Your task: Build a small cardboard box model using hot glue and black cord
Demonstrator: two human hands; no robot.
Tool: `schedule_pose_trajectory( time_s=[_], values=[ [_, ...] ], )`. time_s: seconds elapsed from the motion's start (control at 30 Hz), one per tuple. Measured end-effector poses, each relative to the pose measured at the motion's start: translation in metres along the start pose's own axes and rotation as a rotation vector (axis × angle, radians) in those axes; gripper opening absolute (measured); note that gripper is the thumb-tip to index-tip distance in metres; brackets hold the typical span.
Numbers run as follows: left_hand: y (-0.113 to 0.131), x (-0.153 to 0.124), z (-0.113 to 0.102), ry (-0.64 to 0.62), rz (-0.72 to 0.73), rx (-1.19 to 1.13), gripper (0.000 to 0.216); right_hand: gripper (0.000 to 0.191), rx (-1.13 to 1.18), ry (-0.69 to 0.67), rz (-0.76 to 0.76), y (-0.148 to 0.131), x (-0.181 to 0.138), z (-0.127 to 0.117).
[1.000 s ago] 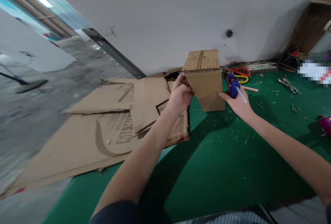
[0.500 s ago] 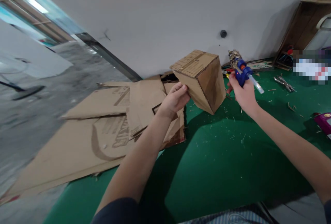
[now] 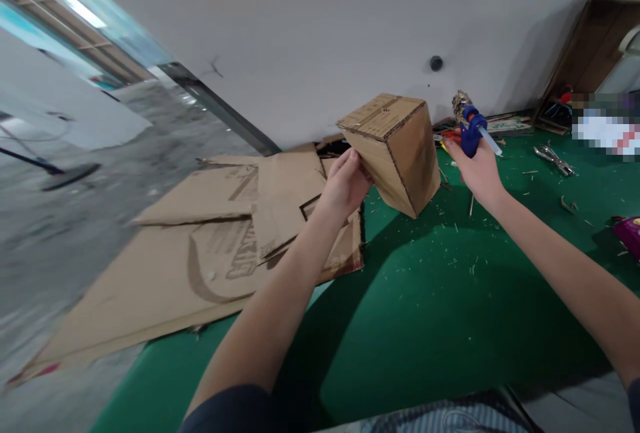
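My left hand (image 3: 346, 185) grips a small brown cardboard box (image 3: 395, 149) by its left side and holds it tilted above the green table (image 3: 450, 299). To the right of the box, my right hand (image 3: 475, 169) is closed round a blue glue gun (image 3: 471, 131) with a clear glue stick poking out of its back. The gun's nozzle points up and away, close to the box's right face without touching it.
Flat cardboard sheets (image 3: 210, 239) lie over the table's left end. Pliers (image 3: 551, 158), red and yellow handled tools (image 3: 445, 139) and a purple object (image 3: 631, 233) sit along the back and right. A white wall (image 3: 325, 39) stands right behind; small scraps litter the green surface.
The box has been lifted off the table and turned so a corner edge faces me. My right hand has raised the glue gun and drawn it beside the box.
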State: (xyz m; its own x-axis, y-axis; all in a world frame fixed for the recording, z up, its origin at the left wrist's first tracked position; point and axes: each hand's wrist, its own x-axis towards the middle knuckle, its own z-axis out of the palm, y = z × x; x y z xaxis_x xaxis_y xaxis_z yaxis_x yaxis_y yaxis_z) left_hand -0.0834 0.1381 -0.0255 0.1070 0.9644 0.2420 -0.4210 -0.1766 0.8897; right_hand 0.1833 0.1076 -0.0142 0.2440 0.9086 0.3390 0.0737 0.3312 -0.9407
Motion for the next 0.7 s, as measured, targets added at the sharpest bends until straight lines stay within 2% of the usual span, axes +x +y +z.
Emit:
schedule_pose_trajectory(
  time_s=[0.13, 0.37, 0.57, 0.7],
  values=[
    [-0.006, -0.003, 0.006, 0.077, 0.089, -0.021, 0.037, 0.054, 0.032, -0.035, 0.049, 0.0, -0.003, 0.001],
    [0.007, -0.01, 0.006, 0.132, -0.009, -0.026, 0.007, 0.064, 0.155, -0.113, 0.023, -0.013, -0.016, 0.011],
    [0.011, -0.017, 0.002, 0.138, -0.05, -0.017, 0.001, 0.06, 0.163, -0.125, 0.04, -0.008, -0.021, 0.01],
    [0.03, -0.017, -0.005, 0.081, -0.061, -0.078, 0.014, 0.057, 0.085, -0.13, 0.042, -0.005, -0.018, 0.008]
  ],
)
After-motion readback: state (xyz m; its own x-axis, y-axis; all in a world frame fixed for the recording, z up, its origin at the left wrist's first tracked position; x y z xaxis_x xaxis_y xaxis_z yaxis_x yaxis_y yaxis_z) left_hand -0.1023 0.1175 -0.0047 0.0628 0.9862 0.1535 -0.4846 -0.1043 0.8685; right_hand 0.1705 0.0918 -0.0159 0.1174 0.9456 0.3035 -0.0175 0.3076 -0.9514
